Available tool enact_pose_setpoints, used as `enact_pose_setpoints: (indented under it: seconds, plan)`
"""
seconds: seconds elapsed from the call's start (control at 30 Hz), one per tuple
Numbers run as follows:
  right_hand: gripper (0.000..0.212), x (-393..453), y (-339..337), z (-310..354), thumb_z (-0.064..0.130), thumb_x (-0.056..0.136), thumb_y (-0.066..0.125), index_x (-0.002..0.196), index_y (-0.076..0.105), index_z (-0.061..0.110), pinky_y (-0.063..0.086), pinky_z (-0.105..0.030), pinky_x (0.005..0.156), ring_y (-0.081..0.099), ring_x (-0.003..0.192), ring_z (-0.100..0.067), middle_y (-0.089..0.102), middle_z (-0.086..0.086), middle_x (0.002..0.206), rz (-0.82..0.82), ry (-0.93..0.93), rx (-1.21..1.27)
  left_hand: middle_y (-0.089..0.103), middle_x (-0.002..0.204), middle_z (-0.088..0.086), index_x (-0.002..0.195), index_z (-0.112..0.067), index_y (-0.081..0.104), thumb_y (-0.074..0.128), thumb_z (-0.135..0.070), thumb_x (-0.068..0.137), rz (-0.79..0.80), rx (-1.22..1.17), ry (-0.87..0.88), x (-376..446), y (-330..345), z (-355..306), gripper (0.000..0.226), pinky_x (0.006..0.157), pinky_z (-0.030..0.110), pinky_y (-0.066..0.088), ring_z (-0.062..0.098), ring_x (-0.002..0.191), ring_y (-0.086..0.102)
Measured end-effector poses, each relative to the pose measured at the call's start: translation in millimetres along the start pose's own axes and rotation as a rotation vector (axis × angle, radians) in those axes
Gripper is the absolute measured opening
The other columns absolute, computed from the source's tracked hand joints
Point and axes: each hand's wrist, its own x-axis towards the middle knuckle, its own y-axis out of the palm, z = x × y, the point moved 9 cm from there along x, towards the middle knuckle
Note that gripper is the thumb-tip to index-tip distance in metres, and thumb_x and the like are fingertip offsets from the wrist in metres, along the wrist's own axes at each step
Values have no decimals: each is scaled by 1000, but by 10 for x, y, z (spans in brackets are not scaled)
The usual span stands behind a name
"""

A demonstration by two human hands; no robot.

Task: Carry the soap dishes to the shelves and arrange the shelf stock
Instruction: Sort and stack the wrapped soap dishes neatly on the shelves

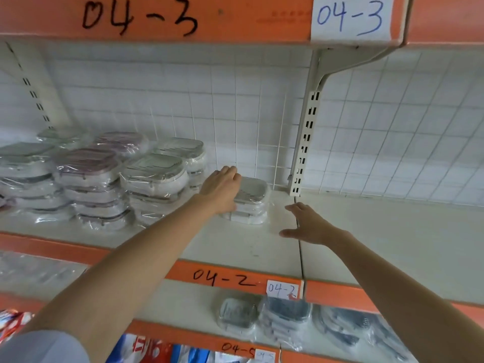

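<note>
A short stack of plastic-wrapped soap dishes (251, 203) stands on the white shelf (235, 247) marked 04-2, near the back wall. My left hand (221, 188) lies on the stack's left side, fingers over its grey lid. To the right of the stack, my right hand (306, 224) hovers flat over the shelf with fingers spread, holding nothing. Taller stacks of wrapped soap dishes (154, 176) with grey, pink and green lids fill the shelf's left part.
The orange shelf edge marked 04-3 (157, 19) overhangs above. A slotted upright post (305, 142) stands right of the stack; a bare shelf section (392, 244) lies beyond it. More wrapped dishes (262, 315) sit on the lower shelf, with colourful packages (157, 349) beneath.
</note>
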Motion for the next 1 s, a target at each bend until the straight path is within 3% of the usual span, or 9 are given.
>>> enact_pose_setpoints:
  seconds: [0.1, 0.23, 0.4, 0.53, 0.67, 0.83, 1.0]
  plan:
    - [67, -146, 22, 233, 35, 90, 61, 145, 30, 9, 33, -34, 107, 33, 132, -22, 35, -6, 145, -55, -61, -166, 48, 125, 8, 121, -6, 47, 58, -17, 87, -25, -1, 67, -304, -48, -206, 37, 90, 31, 37, 25, 117, 45]
    - [57, -420, 51, 538, 31, 92, 55, 141, 34, 11, 37, -34, 103, 37, 127, -22, 40, -5, 139, -124, -110, -326, 54, 122, 5, 115, -9, 53, 57, -18, 88, 123, -2, 153, -764, 116, -381, 29, 81, 34, 44, 24, 109, 53]
    - [47, -862, 135, 947, 25, 93, 54, 136, 43, 12, 38, -33, 101, 39, 124, -20, 46, -5, 133, -211, -132, -245, 55, 117, 9, 107, -7, 55, 53, -23, 91, 154, -62, 174, -1313, 145, -429, 22, 68, 32, 38, 28, 102, 56]
    - [34, -1249, 593, 1347, 20, 90, 54, 123, 54, 9, 40, -33, 90, 43, 118, -23, 52, -6, 121, -196, -153, -172, 57, 117, 12, 107, -6, 58, 51, -27, 93, 177, -107, 214, -1896, 379, -441, 26, 70, 32, 39, 32, 107, 57]
    - [39, -1473, 1209, 1607, 22, 92, 52, 130, 51, 12, 42, -36, 95, 39, 126, -22, 49, -5, 130, -88, -187, -182, 57, 118, 14, 109, -1, 59, 50, -25, 94, 288, -171, 228, -2332, 879, -415, 30, 76, 34, 46, 31, 105, 57]
    - [49, -1378, 1827, 1484, 25, 95, 50, 141, 39, 13, 40, -34, 99, 35, 133, -22, 39, -5, 142, 33, -120, -220, 51, 130, 11, 127, -3, 50, 55, -32, 93, 366, -282, 155, -2464, 1569, -378, 45, 95, 39, 46, 28, 120, 50]
    - [53, -1088, 2361, 1206, 27, 94, 51, 142, 34, 11, 32, -34, 107, 36, 132, -23, 37, -7, 145, 55, -69, -286, 47, 131, 10, 127, -5, 47, 60, -33, 90, 413, -354, 94, -2391, 2348, -384, 48, 92, 35, 43, 26, 119, 49]
